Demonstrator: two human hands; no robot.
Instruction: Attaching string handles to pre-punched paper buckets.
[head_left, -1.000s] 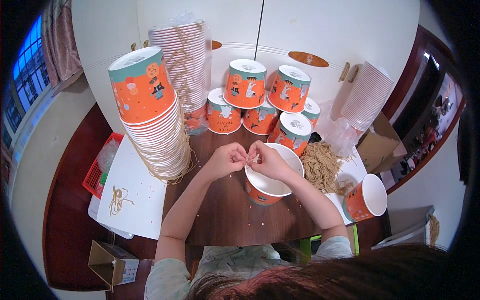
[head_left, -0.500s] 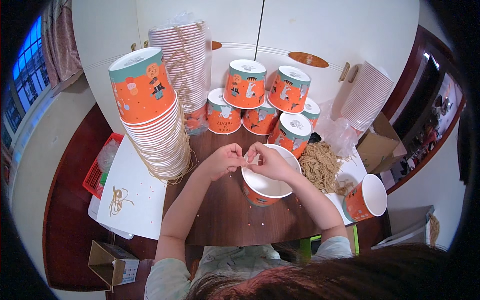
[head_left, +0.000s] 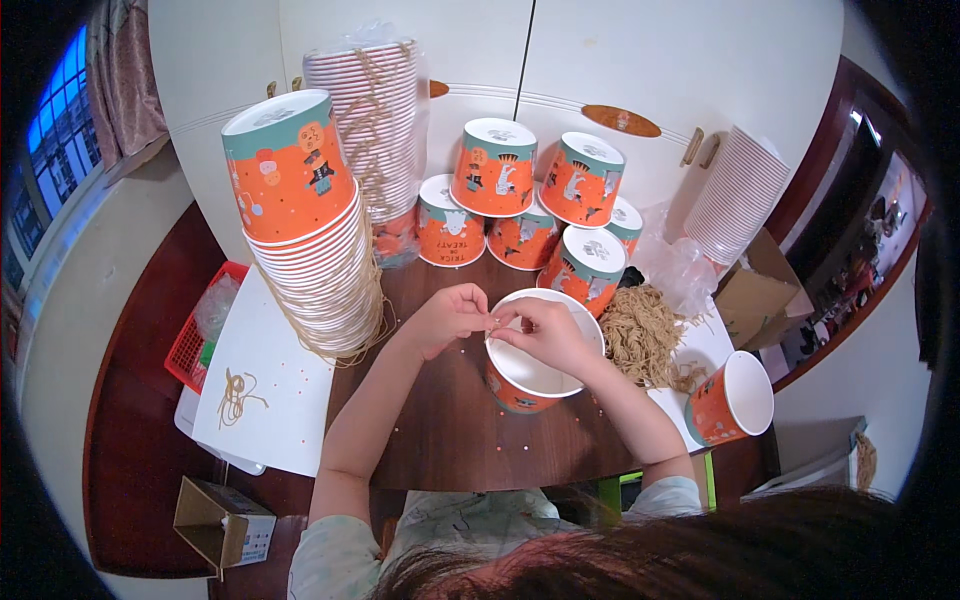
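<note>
An orange and teal paper bucket [head_left: 528, 400] stands upright in front of me with its white inside facing up. My left hand [head_left: 455, 318] is just outside its left rim, thumb and fingertips pinched together. Over the bucket's opening reaches my right hand [head_left: 545, 335], its fingers closed and bent down at the same spot on the rim. The fingertips of both hands nearly meet there. What they pinch is too small and too covered to make out. A tangled heap of tan cord [head_left: 640, 335] lies to the right of the bucket.
Upside-down printed buckets [head_left: 495, 165] are piled behind. A tall nested stack [head_left: 300, 250] draped with cord stands left, another bagged stack [head_left: 365, 130] behind it, and a third [head_left: 735, 195] at back right. One bucket [head_left: 730, 400] tilts at the right edge. Loose cord [head_left: 240, 398] lies left.
The right hand's fingers have shifted slightly and bent further at the rim. Both hands stay at the same place, and the bucket has not visibly moved on the table.
</note>
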